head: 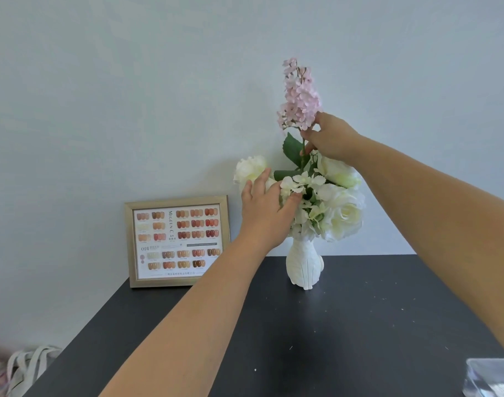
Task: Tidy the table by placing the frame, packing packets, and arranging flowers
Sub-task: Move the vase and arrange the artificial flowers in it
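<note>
On the dark bench (359,325), the frame (177,241) leans upright at the back left corner, out of the way, while the white vase (303,265) stands mid-back edge — the left hand (263,207), fingers spread, steadies the white blooms (339,207) as the right hand (332,138) pinches the pink sprig (299,96) by its stem, apparently seating it upright.

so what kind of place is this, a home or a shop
Probably a nail salon or beauty shop counter, though I can't be sure. A framed nail colour chart leans against the wall, and a white vase of artificial flowers decorates the dark table.
</note>
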Demonstrator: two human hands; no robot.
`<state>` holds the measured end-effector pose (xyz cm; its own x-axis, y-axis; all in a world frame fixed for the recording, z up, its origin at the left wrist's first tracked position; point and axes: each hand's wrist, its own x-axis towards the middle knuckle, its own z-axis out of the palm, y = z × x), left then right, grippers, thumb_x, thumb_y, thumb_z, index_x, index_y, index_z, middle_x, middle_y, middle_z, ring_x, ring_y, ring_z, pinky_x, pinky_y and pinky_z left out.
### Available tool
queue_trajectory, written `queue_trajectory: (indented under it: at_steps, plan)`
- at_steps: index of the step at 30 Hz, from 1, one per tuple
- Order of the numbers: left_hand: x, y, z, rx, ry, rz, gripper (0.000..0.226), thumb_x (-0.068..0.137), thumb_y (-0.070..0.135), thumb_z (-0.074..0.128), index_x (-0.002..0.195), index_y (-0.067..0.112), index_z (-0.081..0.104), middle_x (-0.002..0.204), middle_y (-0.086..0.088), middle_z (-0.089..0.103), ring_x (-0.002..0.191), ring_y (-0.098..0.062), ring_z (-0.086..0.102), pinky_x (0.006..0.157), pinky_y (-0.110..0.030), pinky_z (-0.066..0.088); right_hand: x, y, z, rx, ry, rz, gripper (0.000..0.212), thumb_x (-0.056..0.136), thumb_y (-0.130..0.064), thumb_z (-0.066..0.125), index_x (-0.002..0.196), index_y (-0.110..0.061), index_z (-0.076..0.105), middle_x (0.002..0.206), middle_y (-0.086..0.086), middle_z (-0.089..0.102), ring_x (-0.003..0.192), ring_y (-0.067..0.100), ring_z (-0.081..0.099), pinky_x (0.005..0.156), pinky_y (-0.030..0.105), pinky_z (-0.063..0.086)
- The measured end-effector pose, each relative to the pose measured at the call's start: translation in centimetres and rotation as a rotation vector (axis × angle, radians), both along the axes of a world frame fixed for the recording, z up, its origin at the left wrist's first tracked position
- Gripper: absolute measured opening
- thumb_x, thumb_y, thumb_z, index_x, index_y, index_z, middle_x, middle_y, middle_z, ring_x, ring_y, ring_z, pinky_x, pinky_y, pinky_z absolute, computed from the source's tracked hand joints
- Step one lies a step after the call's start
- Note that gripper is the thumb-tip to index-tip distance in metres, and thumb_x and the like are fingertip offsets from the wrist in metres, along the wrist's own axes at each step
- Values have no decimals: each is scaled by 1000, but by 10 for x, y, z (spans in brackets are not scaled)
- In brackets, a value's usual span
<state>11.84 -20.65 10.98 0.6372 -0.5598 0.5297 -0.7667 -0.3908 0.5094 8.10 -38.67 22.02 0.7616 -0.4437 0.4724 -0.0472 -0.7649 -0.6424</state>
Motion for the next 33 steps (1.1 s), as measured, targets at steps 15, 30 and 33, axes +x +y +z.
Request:
queue_trajectory:
  at_steps: [15, 30, 33]
  plan:
    - [-5, 4, 0, -64, -32, -64, 44, 98, 41, 39, 139, 30, 49, 159, -3, 24, 138, -1, -1, 116, -34, -5, -9, 1, -3, 313, -236, 126, 16, 93, -22, 57, 109, -19, 53, 80, 2, 74, 51, 11, 61, 49, 14, 46]
    - [8, 3, -4, -108, 86, -40, 64, 98, 36, 39, 156, 26, 14, 164, 2, 11, 149, -18, 2, 120, -40, 5, -7, 9, -24, -179, 194, 122, 25, 91, -17, 63, 70, -22, 49, 73, -4, 60, 66, 16, 54, 56, 24, 37]
    - [5, 5, 0, -210, 79, -109, 66, 97, 31, 45, 155, 29, 15, 164, 3, 9, 149, -13, 6, 118, -35, 10, -5, 10, -25, -255, 240, 76, 33, 87, -18, 64, 65, -22, 39, 68, -5, 47, 61, 14, 43, 52, 25, 30]
